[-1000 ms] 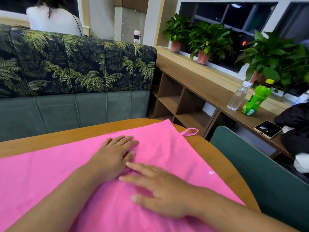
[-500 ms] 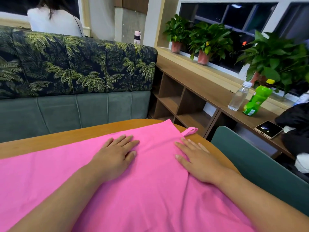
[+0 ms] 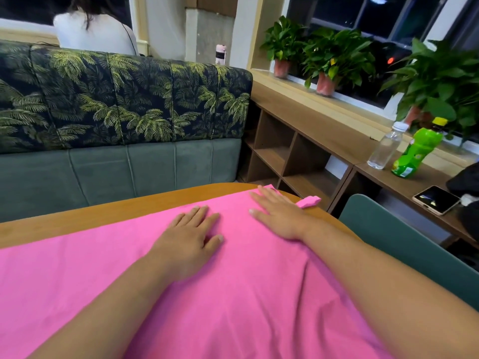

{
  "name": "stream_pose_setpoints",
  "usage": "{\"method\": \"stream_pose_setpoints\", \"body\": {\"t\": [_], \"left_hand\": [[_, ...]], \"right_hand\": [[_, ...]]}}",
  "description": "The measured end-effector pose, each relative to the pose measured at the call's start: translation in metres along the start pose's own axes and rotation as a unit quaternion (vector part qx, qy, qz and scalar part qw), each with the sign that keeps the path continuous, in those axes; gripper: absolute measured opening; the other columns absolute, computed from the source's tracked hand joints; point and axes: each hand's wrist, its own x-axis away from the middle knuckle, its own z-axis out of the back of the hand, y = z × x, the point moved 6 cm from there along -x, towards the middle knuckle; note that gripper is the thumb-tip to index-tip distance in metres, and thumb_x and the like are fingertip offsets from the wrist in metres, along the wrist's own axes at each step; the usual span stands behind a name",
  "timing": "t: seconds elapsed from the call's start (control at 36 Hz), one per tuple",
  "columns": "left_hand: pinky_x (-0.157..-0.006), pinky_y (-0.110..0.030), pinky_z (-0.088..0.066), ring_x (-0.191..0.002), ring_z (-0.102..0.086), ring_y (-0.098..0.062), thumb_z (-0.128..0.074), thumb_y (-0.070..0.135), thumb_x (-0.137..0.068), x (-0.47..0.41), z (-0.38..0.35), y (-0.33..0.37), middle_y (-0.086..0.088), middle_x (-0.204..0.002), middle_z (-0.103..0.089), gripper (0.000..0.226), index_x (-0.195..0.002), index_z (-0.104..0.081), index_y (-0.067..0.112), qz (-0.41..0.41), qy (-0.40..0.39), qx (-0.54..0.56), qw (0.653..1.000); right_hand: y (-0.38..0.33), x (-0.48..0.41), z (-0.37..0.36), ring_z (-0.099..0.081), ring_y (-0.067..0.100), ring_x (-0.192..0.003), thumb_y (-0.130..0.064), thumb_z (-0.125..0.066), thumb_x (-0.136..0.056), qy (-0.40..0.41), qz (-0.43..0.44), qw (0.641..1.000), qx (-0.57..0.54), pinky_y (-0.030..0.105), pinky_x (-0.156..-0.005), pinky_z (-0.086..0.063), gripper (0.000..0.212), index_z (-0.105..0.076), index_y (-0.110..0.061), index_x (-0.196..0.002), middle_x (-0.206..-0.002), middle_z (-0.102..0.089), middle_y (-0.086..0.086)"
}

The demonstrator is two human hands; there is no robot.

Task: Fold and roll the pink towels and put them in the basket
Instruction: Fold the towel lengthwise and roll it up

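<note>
The pink towel (image 3: 233, 294) lies spread over the wooden table (image 3: 90, 218), and the 2 hands press flat on it with straight fingers gripping nothing, the left hand (image 3: 189, 239) mid-cloth and the right hand (image 3: 278, 216) at its far right corner.

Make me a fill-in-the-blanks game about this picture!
1. The left hand and the right hand both lie flat on a towel coloured ____.
2. Beside the clear bottle stands another bottle, coloured ____.
3. Along the window stand ____ potted plants.
Missing words: pink; green; three.
</note>
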Motion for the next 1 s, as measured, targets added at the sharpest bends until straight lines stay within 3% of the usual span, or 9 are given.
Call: {"method": "stream_pose_setpoints", "body": {"t": [0.14,0.25,0.39,0.47,0.56,0.64,0.72,0.83,1.0], "left_hand": [[-0.128,-0.036,0.007,-0.159,0.012,-0.014,-0.019,0.078,-0.097,0.001,0.001,0.003,0.002,-0.173,0.009,0.082,-0.165,0.000,0.036,0.005,-0.016,-0.026,1.000],[-0.128,-0.038,0.007,-0.158,0.015,-0.012,-0.017,0.086,-0.091,0.004,0.001,0.006,0.013,-0.171,0.012,0.091,-0.164,0.004,0.037,0.001,-0.031,-0.029,0.999],[-0.128,-0.045,0.004,-0.157,0.012,-0.006,-0.008,0.085,-0.087,0.006,0.002,0.013,0.027,-0.166,0.010,0.089,-0.163,0.003,0.042,-0.038,-0.051,-0.025,0.998],[-0.129,-0.045,0.001,-0.158,0.004,-0.005,-0.004,0.079,-0.089,0.007,0.006,0.020,0.022,-0.169,0.001,0.087,-0.165,-0.006,0.038,-0.057,-0.040,-0.044,0.997],[-0.129,-0.044,-0.009,-0.157,-0.012,-0.006,0.004,0.077,-0.090,0.012,0.009,0.038,0.019,-0.169,-0.017,0.088,-0.163,-0.023,0.035,-0.079,-0.022,-0.071,0.994],[-0.126,-0.036,-0.022,-0.152,-0.028,-0.006,-0.011,0.071,-0.090,0.024,0.002,0.072,0.017,-0.164,-0.035,0.080,-0.155,-0.040,0.035,-0.123,-0.013,-0.021,0.992],[-0.126,-0.041,-0.021,-0.152,-0.025,-0.006,-0.019,0.074,-0.091,0.036,-0.012,0.098,0.020,-0.165,-0.030,0.075,-0.155,-0.037,0.040,-0.128,-0.021,0.000,0.992],[-0.127,-0.046,-0.012,-0.156,-0.013,-0.008,-0.019,0.080,-0.092,0.043,-0.019,0.104,0.023,-0.167,-0.018,0.074,-0.158,-0.026,0.046,-0.102,-0.020,0.003,0.995],[-0.127,-0.045,-0.013,-0.156,-0.014,-0.006,-0.022,0.082,-0.093,0.047,-0.016,0.106,0.024,-0.167,-0.019,0.075,-0.158,-0.026,0.045,-0.105,-0.010,0.001,0.994]], "right_hand": [[0.005,0.003,0.007,0.004,0.012,-0.160,-0.061,-0.020,-0.108,0.007,-0.019,1.000,0.010,0.043,-0.130,-0.002,0.066,-0.010,-0.034,-0.167,-0.175,-0.001,-0.007],[0.010,0.037,0.016,-0.022,0.014,-0.157,-0.048,-0.032,-0.110,0.036,-0.036,0.999,-0.010,0.043,-0.129,-0.015,0.056,-0.033,-0.027,-0.163,-0.171,-0.027,-0.005],[0.040,0.116,0.025,-0.060,0.012,-0.119,-0.026,-0.050,-0.103,0.111,-0.063,0.989,-0.080,0.034,-0.100,-0.049,0.027,-0.070,-0.032,-0.119,-0.123,-0.065,-0.018],[0.064,0.166,0.023,-0.062,-0.003,-0.098,-0.021,-0.057,-0.100,0.136,-0.136,0.965,-0.177,0.025,-0.085,-0.049,0.026,-0.071,-0.042,-0.107,-0.105,-0.067,-0.025],[0.085,0.207,0.013,-0.063,-0.004,-0.098,-0.026,-0.061,-0.099,0.144,-0.179,0.949,-0.215,0.022,-0.083,-0.050,0.021,-0.069,-0.045,-0.104,-0.110,-0.072,-0.020],[0.089,0.237,0.004,-0.064,-0.001,-0.094,-0.039,-0.063,-0.098,0.123,-0.201,0.938,-0.253,0.029,-0.086,-0.054,0.013,-0.071,-0.042,-0.107,-0.103,-0.070,-0.018],[0.081,0.252,0.002,-0.066,0.001,-0.089,-0.045,-0.068,-0.094,0.110,-0.205,0.935,-0.269,0.032,-0.084,-0.055,0.014,-0.071,-0.042,-0.107,-0.093,-0.071,-0.016],[0.074,0.257,-0.001,-0.067,0.002,-0.076,-0.027,-0.075,-0.090,0.116,-0.206,0.927,-0.290,0.027,-0.071,-0.052,0.020,-0.071,-0.039,-0.106,-0.080,-0.072,-0.009],[0.082,0.267,0.002,-0.065,0.007,-0.072,-0.015,-0.061,-0.092,0.175,-0.229,0.919,-0.269,0.029,-0.064,-0.046,0.031,-0.065,-0.041,-0.108,-0.073,-0.069,-0.008]]}}
